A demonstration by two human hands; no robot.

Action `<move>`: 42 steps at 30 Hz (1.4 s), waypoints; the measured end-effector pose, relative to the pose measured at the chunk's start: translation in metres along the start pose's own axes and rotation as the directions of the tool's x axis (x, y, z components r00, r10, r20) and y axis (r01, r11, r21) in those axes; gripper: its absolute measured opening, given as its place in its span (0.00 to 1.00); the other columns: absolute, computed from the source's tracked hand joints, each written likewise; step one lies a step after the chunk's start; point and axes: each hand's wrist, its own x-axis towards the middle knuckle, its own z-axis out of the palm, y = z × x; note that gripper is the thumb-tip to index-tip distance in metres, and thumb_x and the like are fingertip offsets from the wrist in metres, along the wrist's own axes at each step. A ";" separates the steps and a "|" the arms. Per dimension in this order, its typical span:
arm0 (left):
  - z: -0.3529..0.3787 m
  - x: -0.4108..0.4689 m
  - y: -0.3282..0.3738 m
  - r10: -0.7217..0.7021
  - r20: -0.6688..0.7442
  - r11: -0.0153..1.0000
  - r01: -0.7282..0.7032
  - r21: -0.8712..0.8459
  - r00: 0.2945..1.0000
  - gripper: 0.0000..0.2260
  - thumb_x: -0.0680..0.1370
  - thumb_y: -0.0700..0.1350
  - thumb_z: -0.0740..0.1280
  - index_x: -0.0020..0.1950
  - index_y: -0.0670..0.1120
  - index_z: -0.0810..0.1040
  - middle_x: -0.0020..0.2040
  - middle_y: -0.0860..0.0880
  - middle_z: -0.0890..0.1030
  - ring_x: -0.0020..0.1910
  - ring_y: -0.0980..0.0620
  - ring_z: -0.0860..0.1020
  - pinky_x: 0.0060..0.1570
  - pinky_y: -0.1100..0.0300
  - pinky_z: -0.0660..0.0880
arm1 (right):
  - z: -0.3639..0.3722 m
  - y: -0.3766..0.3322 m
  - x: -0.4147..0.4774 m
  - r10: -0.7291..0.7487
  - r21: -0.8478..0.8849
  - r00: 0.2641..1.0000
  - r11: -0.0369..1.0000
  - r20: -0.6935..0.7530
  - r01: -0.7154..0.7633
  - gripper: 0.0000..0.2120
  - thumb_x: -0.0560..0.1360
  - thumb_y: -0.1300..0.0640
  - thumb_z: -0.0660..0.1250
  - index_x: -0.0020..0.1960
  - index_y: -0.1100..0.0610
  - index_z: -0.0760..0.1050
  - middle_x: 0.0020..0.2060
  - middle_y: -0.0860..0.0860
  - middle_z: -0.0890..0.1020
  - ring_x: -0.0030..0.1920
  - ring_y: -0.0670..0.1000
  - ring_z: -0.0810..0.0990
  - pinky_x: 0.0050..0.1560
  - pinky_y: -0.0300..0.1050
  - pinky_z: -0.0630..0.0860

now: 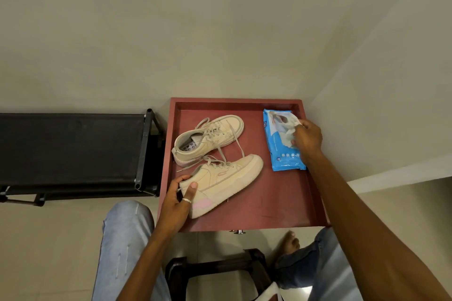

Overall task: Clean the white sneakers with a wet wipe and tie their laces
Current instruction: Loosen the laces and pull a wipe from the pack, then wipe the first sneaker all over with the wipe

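Note:
Two off-white sneakers with loose, untied laces lie on a red tray-like table top [281, 203]. The near sneaker [227, 183] has a pink heel patch, and my left hand [177, 203] grips its heel, thumb on the side. The far sneaker [210, 138] lies behind it, opening toward the left. A blue wet-wipe pack [276, 144] sits at the back right of the table. My right hand [307, 140] rests on the pack and pinches a white wipe [291, 129] at its opening.
A black fabric shoe rack [73, 149] stands to the left of the table. A dark stool [215, 273] is below me between my legs in blue jeans. Beige walls close in behind and on the right.

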 end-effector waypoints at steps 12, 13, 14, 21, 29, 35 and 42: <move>-0.008 -0.001 -0.017 -0.023 0.240 0.989 -0.013 0.148 0.971 0.56 0.59 0.46 0.87 0.75 0.60 0.52 0.71 0.51 0.68 0.70 0.51 0.69 0.69 0.56 0.68 | -0.043 -0.008 -0.049 0.093 0.417 0.994 0.903 0.049 -0.106 0.09 0.74 0.59 0.65 0.51 0.61 0.80 0.42 0.54 0.83 0.36 0.47 0.83 0.40 0.44 0.79; -0.008 -0.003 -0.017 -0.007 0.240 0.988 -0.029 0.148 0.971 0.57 0.59 0.46 0.87 0.75 0.61 0.52 0.72 0.51 0.68 0.70 0.51 0.69 0.69 0.56 0.68 | -0.048 -0.008 -0.056 0.085 0.428 0.994 0.898 0.064 -0.104 0.08 0.76 0.59 0.65 0.52 0.62 0.79 0.42 0.53 0.83 0.36 0.46 0.83 0.41 0.43 0.80; -0.008 -0.004 -0.017 0.008 0.246 0.986 -0.048 0.159 0.969 0.57 0.59 0.47 0.87 0.75 0.61 0.51 0.72 0.50 0.67 0.71 0.51 0.68 0.70 0.56 0.67 | -0.051 -0.007 -0.063 0.060 0.416 0.995 0.905 0.083 -0.089 0.08 0.77 0.59 0.65 0.52 0.61 0.80 0.43 0.51 0.83 0.38 0.45 0.84 0.43 0.44 0.80; -0.006 -0.011 -0.013 0.116 0.247 0.936 -0.189 0.297 0.962 0.57 0.59 0.45 0.87 0.76 0.52 0.52 0.71 0.51 0.65 0.70 0.52 0.67 0.70 0.56 0.66 | -0.060 0.006 -0.107 -0.131 0.224 0.974 0.971 0.184 0.088 0.07 0.77 0.56 0.66 0.46 0.51 0.83 0.47 0.51 0.86 0.48 0.52 0.84 0.57 0.58 0.79; 0.000 -0.024 0.004 0.187 0.191 0.922 -0.239 0.304 0.964 0.52 0.61 0.41 0.85 0.74 0.49 0.55 0.68 0.50 0.68 0.69 0.48 0.70 0.64 0.56 0.71 | -0.060 0.011 -0.170 -0.343 -0.026 0.885 0.929 0.315 0.370 0.12 0.79 0.55 0.62 0.48 0.55 0.84 0.46 0.47 0.86 0.48 0.45 0.82 0.51 0.38 0.76; -0.011 -0.028 0.008 0.244 0.176 0.945 -0.274 0.179 0.954 0.56 0.54 0.52 0.85 0.74 0.58 0.57 0.71 0.52 0.69 0.69 0.55 0.72 0.68 0.51 0.74 | -0.011 0.022 -0.212 -0.400 -0.065 0.828 0.886 0.393 0.459 0.11 0.76 0.59 0.68 0.58 0.58 0.81 0.54 0.49 0.82 0.55 0.47 0.79 0.54 0.36 0.74; -0.011 -0.040 -0.002 0.246 0.193 0.941 -0.282 0.187 0.950 0.42 0.69 0.40 0.78 0.76 0.48 0.57 0.70 0.56 0.70 0.67 0.70 0.71 0.65 0.70 0.71 | 0.064 0.016 -0.270 -0.693 -0.052 0.585 0.625 0.421 0.779 0.11 0.77 0.62 0.66 0.58 0.57 0.81 0.58 0.51 0.82 0.59 0.44 0.76 0.64 0.37 0.70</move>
